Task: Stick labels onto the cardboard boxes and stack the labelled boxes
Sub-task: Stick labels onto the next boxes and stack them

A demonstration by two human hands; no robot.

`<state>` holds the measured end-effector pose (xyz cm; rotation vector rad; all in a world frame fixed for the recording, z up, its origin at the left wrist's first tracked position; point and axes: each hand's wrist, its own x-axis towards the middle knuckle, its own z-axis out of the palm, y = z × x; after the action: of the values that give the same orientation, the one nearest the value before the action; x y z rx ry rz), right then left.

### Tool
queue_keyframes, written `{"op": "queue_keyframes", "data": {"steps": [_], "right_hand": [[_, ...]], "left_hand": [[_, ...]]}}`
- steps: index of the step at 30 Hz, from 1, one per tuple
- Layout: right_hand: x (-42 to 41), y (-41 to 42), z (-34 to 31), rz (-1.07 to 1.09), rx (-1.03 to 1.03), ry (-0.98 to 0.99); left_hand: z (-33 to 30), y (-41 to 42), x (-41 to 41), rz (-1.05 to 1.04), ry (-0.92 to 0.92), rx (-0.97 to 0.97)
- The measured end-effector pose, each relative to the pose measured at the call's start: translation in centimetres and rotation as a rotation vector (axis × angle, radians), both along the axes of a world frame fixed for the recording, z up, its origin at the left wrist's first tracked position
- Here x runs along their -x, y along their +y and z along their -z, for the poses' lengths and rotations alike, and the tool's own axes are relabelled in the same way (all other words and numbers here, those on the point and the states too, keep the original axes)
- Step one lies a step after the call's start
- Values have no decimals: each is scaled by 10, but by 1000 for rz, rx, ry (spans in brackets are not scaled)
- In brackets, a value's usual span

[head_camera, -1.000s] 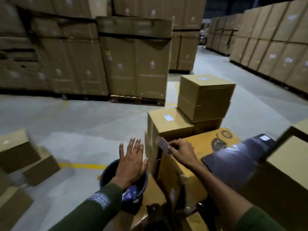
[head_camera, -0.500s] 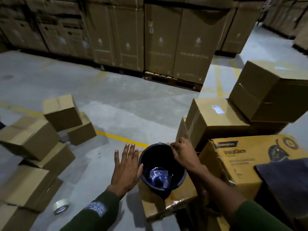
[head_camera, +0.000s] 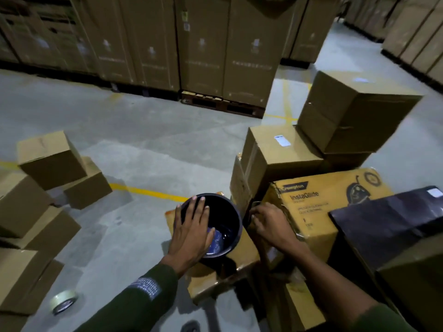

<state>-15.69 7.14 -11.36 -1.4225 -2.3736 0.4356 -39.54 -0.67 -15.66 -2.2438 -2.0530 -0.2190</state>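
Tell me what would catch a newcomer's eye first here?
Probably the two hands at the centre: the left hand spread flat over a dark bucket that stands on a low carton, the right hand at the corner of a printed yellow box. Plain cardboard boxes lie scattered on the floor to the left.

Warehouse – tall cartons (head_camera: 203,41) standing in rows on wooden pallets (head_camera: 223,105) along far side, more rows running off at right. Bare concrete floor (head_camera: 134,130) carrying painted yellow lines (head_camera: 148,193) marking lanes. Smaller cardboard boxes (head_camera: 51,159) lying piled at left – tape roll (head_camera: 63,301) sitting on floor near them. Dim lighting throughout.
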Motion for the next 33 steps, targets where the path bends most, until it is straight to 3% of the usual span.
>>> {"op": "queue_keyframes", "data": {"steps": [14, 20, 23, 28, 33], "right_hand": [[-214, -34, -116, 457, -458, 258], [-309, -76, -133, 678, -588, 154], [-354, -105, -126, 799, -493, 31], [-408, -153, -112, 1040, -100, -260], [-417, -176, -103, 1078, 21, -363]], "left_hand": [[-119, 67, -237, 516, 47, -245], [-142, 66, -347, 703, 79, -294], [-143, 61, -394, 783, 60, -276], [-139, 69, -451, 928, 119, -161], [-138, 98, -488, 1085, 263, -132]]}}
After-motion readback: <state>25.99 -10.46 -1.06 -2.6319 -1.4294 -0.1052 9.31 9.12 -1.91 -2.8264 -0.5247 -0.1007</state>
